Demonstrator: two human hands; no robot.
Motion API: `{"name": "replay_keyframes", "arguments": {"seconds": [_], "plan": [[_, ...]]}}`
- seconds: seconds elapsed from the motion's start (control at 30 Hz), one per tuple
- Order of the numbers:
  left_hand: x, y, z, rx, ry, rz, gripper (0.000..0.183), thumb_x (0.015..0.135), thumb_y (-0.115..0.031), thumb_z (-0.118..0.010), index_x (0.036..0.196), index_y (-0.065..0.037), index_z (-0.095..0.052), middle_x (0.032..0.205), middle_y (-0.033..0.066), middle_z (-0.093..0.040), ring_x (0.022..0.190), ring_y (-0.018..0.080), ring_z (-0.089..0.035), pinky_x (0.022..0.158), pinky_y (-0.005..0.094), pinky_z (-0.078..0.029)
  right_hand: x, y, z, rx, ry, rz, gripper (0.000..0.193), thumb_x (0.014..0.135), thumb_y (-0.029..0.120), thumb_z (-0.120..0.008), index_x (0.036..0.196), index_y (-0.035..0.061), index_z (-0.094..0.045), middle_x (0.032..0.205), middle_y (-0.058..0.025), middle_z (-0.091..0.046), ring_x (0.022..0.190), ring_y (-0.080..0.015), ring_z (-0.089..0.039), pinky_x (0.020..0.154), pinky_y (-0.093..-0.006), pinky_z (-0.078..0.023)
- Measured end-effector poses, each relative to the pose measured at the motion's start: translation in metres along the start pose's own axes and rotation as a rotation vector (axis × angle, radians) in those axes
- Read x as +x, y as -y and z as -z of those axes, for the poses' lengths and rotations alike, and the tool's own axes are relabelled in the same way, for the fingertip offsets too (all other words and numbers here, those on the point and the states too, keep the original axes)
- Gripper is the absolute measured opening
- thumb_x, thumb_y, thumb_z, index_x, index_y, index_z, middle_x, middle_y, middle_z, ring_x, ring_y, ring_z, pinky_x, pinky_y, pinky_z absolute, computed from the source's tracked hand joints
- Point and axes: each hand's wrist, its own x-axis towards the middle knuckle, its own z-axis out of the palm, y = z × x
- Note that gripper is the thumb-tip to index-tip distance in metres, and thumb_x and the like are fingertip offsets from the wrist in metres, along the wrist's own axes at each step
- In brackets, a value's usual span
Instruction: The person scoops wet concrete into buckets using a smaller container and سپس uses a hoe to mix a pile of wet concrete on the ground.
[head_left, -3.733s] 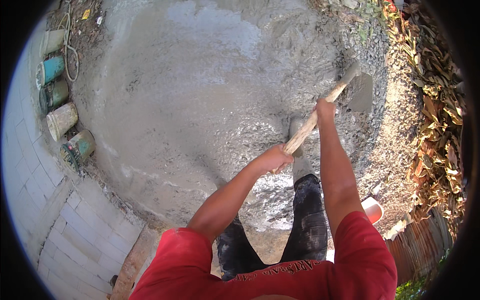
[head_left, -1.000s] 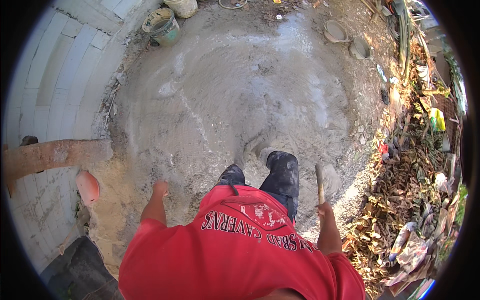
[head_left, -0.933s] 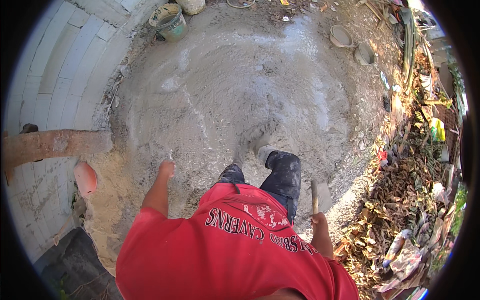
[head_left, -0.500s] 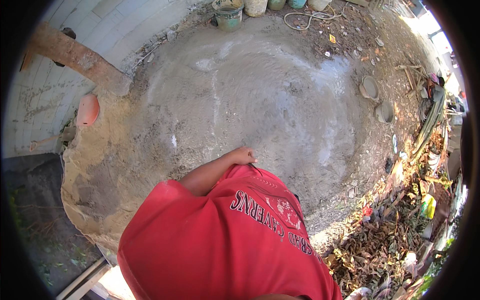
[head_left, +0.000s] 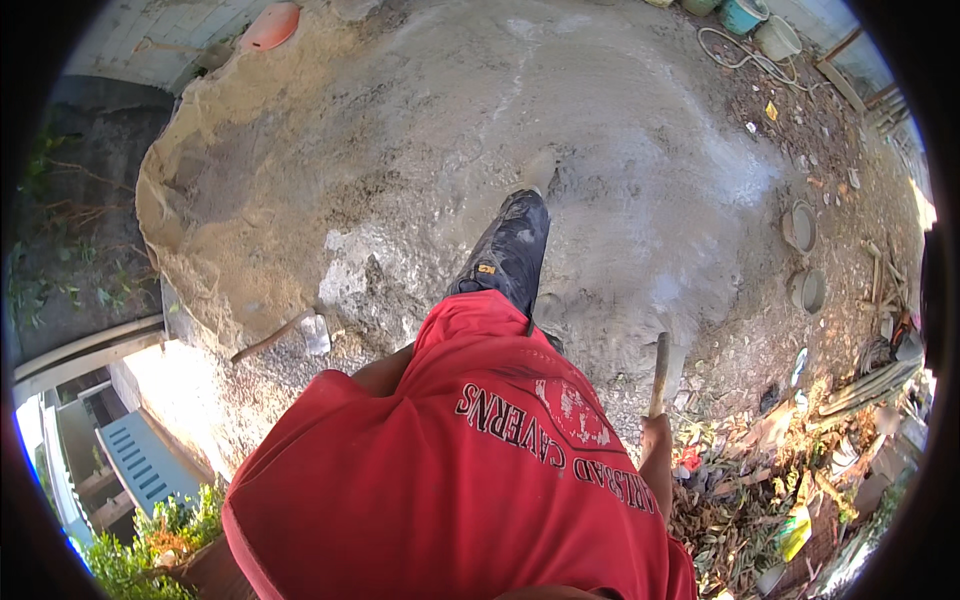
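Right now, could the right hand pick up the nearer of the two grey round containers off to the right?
Probably not: the right hand is wrapped around a wooden handle, and the nearer container lies well ahead and to the right, apparently beyond reach without a step.

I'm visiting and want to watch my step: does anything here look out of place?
Mainly litter: a yellow-green wrapper lies among dry leaves at lower right, and a yellow scrap on the dirt at upper right; both look stray. A hose lies in loose loops near the buckets. The hoe in the right hand looks ordinary.
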Motion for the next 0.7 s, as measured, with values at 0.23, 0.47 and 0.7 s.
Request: {"name": "replay_keyframes", "arguments": {"seconds": [0.23, 0.47, 0.7], "plan": [[-0.007, 0.015, -0.053, -0.285, -0.297, -0.059, 0.043, 0.081, -0.041, -0.071, 0.103, -0.004, -0.074, 0.105, 0.0194, -0.073, 0.094, 0.0302, -0.071, 0.081, 0.0408, -0.055, 0.000, 0.008, 0.012, -0.093, -0.008, 0.083, 0.042, 0.087, 0.033, -0.074, 0.074, -0.0066, -0.068, 0.060, -0.0097, -0.063, 0.049, -0.0206, -0.061, 0.049, -0.0390, -0.048], [-0.002, 0.079, -0.163, -0.513, -0.376, -0.044, 0.042, 0.079, -0.040, -0.072, 0.103, -0.005, -0.074, 0.105, 0.0190, -0.073, 0.093, 0.0295, -0.071, 0.081, 0.0398, -0.055, -0.057, 0.005, -0.056, 0.071, 0.037, 0.056, 0.029, 0.089, 0.024, -0.070, 0.073, 0.0013, -0.062, 0.060, -0.0064, -0.058, 0.049, -0.0187, -0.054, 0.047, -0.0357, -0.043], [-0.013, 0.197, -0.346, -0.514, -0.529, -0.147, 0.037, 0.081, -0.037, -0.073, 0.103, -0.007, -0.074, 0.105, 0.0158, -0.073, 0.092, 0.0273, -0.071, 0.080, 0.0379, -0.055, -0.083, -0.023, -0.127, 0.062, 0.054, 0.354, 0.030, 0.087, 0.024, -0.074, 0.079, -0.0044, -0.066, 0.064, -0.0088, -0.062, 0.052, -0.0192, -0.059, 0.050, -0.0370, -0.049]]}}
